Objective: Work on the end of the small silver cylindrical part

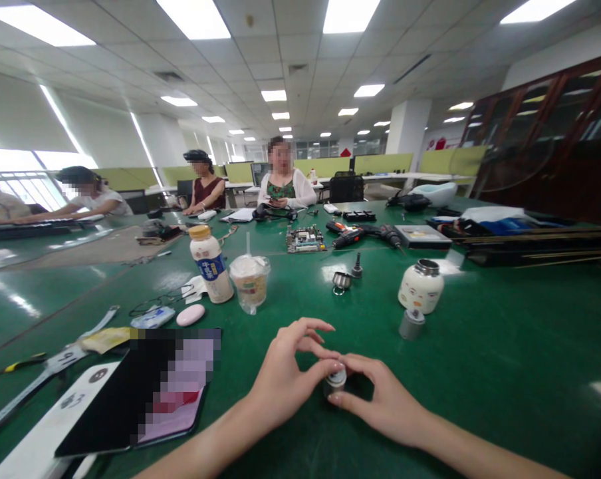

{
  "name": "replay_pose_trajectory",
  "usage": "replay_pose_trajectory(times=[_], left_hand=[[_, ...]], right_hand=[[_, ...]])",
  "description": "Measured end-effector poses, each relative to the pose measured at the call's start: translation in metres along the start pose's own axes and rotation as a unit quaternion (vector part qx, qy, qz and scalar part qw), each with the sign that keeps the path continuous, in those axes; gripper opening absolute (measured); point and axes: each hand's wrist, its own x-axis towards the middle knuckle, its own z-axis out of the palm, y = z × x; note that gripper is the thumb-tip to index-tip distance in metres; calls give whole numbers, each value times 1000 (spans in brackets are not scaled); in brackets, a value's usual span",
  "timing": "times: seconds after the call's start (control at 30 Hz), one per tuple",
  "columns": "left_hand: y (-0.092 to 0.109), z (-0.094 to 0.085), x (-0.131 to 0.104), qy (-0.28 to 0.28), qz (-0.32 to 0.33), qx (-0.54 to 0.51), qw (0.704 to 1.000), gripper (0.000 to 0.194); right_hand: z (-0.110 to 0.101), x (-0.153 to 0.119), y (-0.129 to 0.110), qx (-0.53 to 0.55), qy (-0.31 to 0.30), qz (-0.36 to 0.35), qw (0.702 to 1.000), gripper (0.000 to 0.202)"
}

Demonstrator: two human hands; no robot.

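A small grey metal cylinder, like a flask lid part (pixel 336 384), stands on the green table between my hands. My right hand (pixel 380 399) holds it from the right, thumb in front and fingers behind. My left hand (pixel 293 362) reaches in from the left, its thumb on the cylinder's top rim and one finger close behind; another finger is raised off it. Beyond them are a steel cup with a ring (pixel 341 281) and a dark stopper (pixel 357 267). To the right stand an uncapped white flask with printed faces (pixel 420 291) and a grey cylindrical part (pixel 412 324).
To the left are a drink bottle (pixel 211 266), a plastic cup with straw (pixel 250 283), a pink oval case (pixel 190 315) and a tablet (pixel 116 392). A circuit board (pixel 306 239) and drills (pixel 348 234) lie farther back. Several people sit around the table.
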Motion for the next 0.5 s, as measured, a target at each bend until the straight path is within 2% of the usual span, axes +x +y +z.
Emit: replay_pose_trajectory(times=[0.13, 0.3, 0.4, 0.5], left_hand=[[0, 2, -1, -8, -7, 25, 1000, 39], [1, -3, 0, 1, -4, 28, 1000, 55], [2, -6, 0, -28, 8, 24, 999, 57], [2, -8, -1, -71, 12, 13, 997, 50]], right_hand=[[1, -1, 2, 0, 13, 1, 1000, 38], [1, 0, 2, 12, 1, -5, 1000, 39], [1, 0, 2, 9, 10, -7, 1000, 35], [1, -1, 1, -1, 11, -4, 1000, 30]])
